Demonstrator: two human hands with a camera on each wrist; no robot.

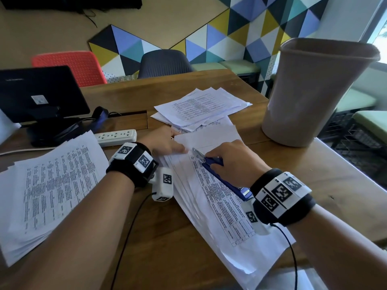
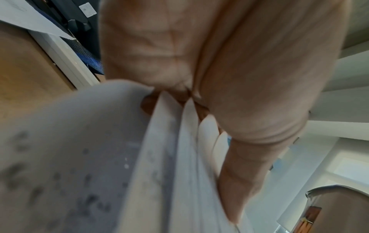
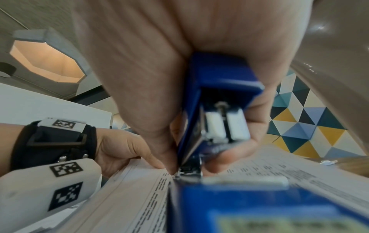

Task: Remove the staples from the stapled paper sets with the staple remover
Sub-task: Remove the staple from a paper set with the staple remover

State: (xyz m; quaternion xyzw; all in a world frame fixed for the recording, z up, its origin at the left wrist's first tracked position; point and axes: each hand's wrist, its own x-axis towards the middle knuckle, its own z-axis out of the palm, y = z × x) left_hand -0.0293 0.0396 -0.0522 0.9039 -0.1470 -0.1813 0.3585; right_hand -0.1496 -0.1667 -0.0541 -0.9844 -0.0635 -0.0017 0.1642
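A stapled paper set [image 1: 219, 197] with printed tables lies slanted on the wooden table [image 1: 159, 248], its top sheet folded back at the far corner. My left hand [image 1: 165, 143] holds that corner, thumb on top and fingers curled at the edge, as the right wrist view shows [image 3: 119, 148]. The left wrist view has blurred sheets [image 2: 159, 157] running up under the palm [image 2: 239, 78]. My right hand [image 1: 232, 160] grips the blue staple remover [image 1: 211, 164], whose metal tip touches the paper beside the left thumb. Up close, the remover [image 3: 219, 94] points down at the sheet. The staple itself is hidden.
A thick stack of printed sheets [image 1: 52, 185] lies at the left. Loose sheets [image 1: 201, 107] are fanned out behind the hands. A tall grey bin [image 1: 314, 93] stands at the right, a white power strip [image 1: 116, 137] and a dark monitor [image 1: 37, 95] at the back left.
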